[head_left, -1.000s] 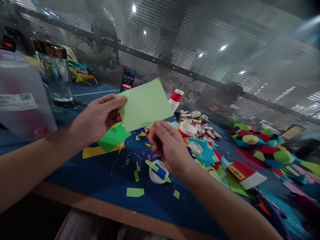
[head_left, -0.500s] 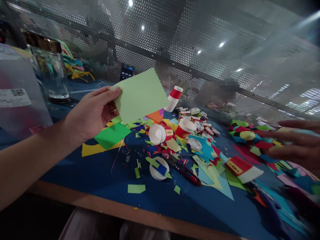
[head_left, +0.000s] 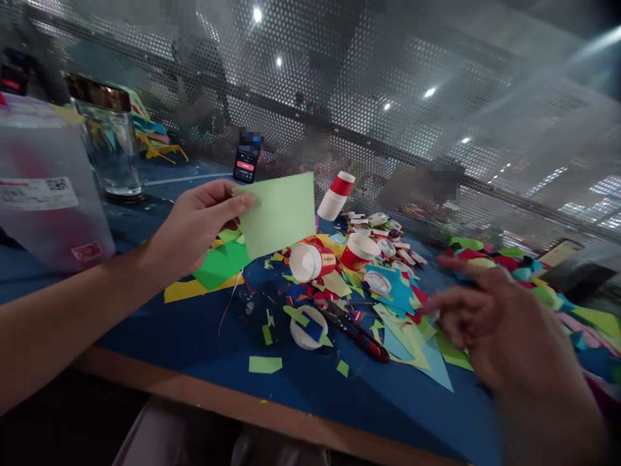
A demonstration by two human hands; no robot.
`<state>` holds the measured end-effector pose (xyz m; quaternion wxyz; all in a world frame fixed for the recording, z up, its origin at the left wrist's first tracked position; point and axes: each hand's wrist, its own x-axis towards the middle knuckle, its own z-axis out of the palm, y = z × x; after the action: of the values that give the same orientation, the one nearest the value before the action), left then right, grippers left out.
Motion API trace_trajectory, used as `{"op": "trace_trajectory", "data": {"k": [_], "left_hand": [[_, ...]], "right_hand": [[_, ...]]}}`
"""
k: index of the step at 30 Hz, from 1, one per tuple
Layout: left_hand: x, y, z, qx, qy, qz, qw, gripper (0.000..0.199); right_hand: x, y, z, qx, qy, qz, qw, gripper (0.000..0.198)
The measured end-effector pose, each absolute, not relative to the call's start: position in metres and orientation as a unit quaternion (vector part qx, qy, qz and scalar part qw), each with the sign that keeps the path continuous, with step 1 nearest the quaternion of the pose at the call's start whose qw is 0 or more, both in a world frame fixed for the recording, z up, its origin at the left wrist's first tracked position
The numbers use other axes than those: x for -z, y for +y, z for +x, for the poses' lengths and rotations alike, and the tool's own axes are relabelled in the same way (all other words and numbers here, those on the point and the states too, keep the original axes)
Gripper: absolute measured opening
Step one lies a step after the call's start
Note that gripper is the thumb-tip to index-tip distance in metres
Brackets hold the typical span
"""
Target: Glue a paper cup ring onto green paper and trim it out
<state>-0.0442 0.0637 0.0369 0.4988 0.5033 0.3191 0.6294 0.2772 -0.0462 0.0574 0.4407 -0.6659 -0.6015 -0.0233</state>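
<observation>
My left hand (head_left: 201,223) pinches a light green sheet of paper (head_left: 281,213) by its left edge, thumb in front, holding it up above the table. My right hand (head_left: 504,323), slightly blurred, hovers over the right side with fingers apart and nothing visible in them. Scissors with dark red handles (head_left: 363,340) lie between the hands, beside a white paper disc (head_left: 309,327) with scraps on it. One red and white paper cup (head_left: 313,261) lies on its side; another paper cup (head_left: 359,251) stands just behind it. A light blue paper sheet (head_left: 439,372) lies near my right hand.
A stack of paper cups (head_left: 337,194) stands tilted near the perforated metal screen (head_left: 291,97). At left are a glass jar (head_left: 114,152), a translucent bag (head_left: 43,213) and a phone (head_left: 246,162). Coloured scraps (head_left: 524,259) pile up at right. The table's front edge (head_left: 194,395) is brown.
My right hand has come in from the right edge toward the middle. The light green paper in my left hand has dropped a little and turned. The phone screen now shows a different display.
</observation>
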Motion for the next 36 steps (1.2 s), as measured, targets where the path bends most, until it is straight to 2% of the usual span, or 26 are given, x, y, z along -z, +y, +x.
{"op": "trace_trajectory", "data": {"k": [2, 5, 9, 13, 15, 20, 25, 29, 31, 32, 34, 36], "left_hand": [[-0.034, 0.063, -0.042, -0.618, 0.315, 0.523, 0.495, 0.01], [-0.03, 0.059, -0.037, -0.595, 0.312, 0.55, 0.496, 0.012], [-0.027, 0.049, -0.032, -0.562, 0.305, 0.587, 0.496, 0.017], [-0.029, 0.043, -0.032, -0.581, 0.316, 0.609, 0.439, 0.017], [-0.03, 0.042, -0.033, -0.592, 0.315, 0.614, 0.417, 0.017], [-0.028, 0.042, -0.032, -0.57, 0.321, 0.627, 0.423, 0.017], [-0.027, 0.043, -0.031, -0.544, 0.315, 0.63, 0.456, 0.017], [-0.025, 0.046, -0.03, -0.515, 0.321, 0.587, 0.536, 0.02], [-0.024, 0.046, -0.029, -0.48, 0.331, 0.564, 0.585, 0.022], [-0.024, 0.045, -0.029, -0.464, 0.335, 0.554, 0.604, 0.022], [-0.025, 0.041, -0.025, -0.439, 0.338, 0.537, 0.636, 0.024], [-0.027, 0.035, -0.02, -0.423, 0.331, 0.528, 0.658, 0.029]], "right_hand": [[-0.051, -0.044, 0.264, -0.084, -0.611, -0.653, 0.44, 0.045], [-0.047, -0.039, 0.249, -0.208, -0.658, -0.608, 0.392, 0.053], [-0.043, -0.036, 0.239, -0.143, -0.733, -0.589, 0.309, 0.053], [-0.026, -0.039, 0.225, -0.081, -0.802, -0.568, 0.168, 0.054], [-0.015, -0.041, 0.217, -0.062, -0.826, -0.545, 0.129, 0.054], [-0.007, -0.045, 0.208, -0.097, -0.83, -0.533, 0.132, 0.038], [-0.028, -0.053, 0.221, -0.182, -0.841, -0.501, 0.094, 0.045], [-0.04, -0.061, 0.243, -0.216, -0.837, -0.499, 0.053, 0.056], [-0.039, -0.065, 0.255, -0.225, -0.82, -0.522, 0.068, 0.068], [-0.036, -0.066, 0.26, -0.229, -0.804, -0.54, 0.101, 0.077], [-0.028, -0.071, 0.269, -0.241, -0.75, -0.574, 0.225, 0.093], [-0.019, -0.076, 0.271, -0.275, -0.673, -0.574, 0.375, 0.087]]}}
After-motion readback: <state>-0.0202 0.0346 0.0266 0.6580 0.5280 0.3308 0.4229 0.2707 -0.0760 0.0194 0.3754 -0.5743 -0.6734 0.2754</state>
